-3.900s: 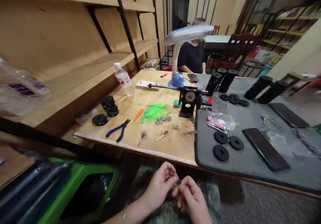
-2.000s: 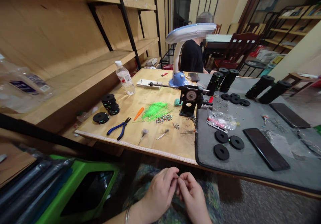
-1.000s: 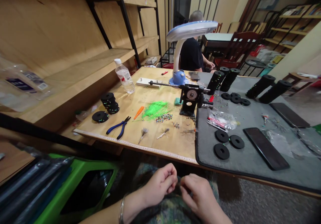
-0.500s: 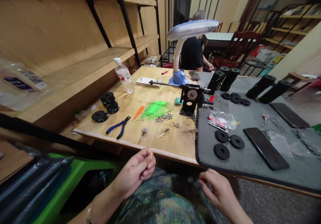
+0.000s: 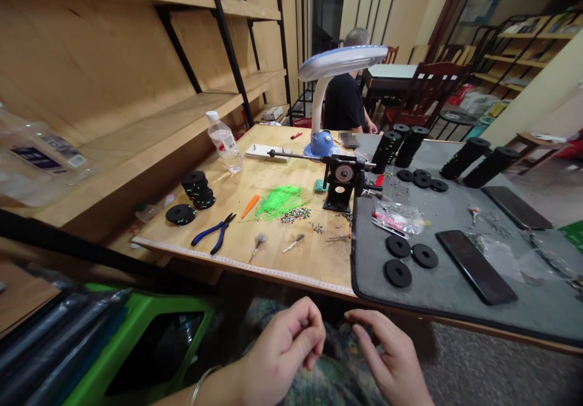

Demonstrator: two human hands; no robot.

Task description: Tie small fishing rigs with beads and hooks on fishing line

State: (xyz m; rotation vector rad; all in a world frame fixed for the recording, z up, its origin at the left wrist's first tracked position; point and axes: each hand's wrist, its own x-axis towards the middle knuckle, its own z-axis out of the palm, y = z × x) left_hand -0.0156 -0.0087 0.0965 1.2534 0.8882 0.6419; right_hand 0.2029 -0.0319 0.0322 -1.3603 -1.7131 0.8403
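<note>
My left hand [image 5: 291,348] is closed over my lap, below the table's front edge, its thumb pressed against curled fingers. Whatever it may hold is hidden. Just to the right, my right hand [image 5: 387,351] has its thumb and forefinger brought close in a pinch; anything between them is too small to make out. On the table ahead lie blue-handled pliers [image 5: 213,234], an orange-handled tool [image 5: 250,207], bright green strands [image 5: 283,202] and a heap of coloured beads [image 5: 296,214]. A black hand-cranked winder [image 5: 342,178] stands behind them.
A grey mat [image 5: 437,212] carries black foam spools [image 5: 398,274], a phone [image 5: 476,266] and tweezers [image 5: 390,228]. A desk lamp [image 5: 322,142] and water bottle [image 5: 225,144] stand behind. Wooden shelving [image 5: 182,108] is left; a person [image 5: 344,99] sits beyond the table.
My left hand has moved right and down, still closed. My right hand has shifted slightly left, so the hands are nearer each other. The camera view has shifted a little.
</note>
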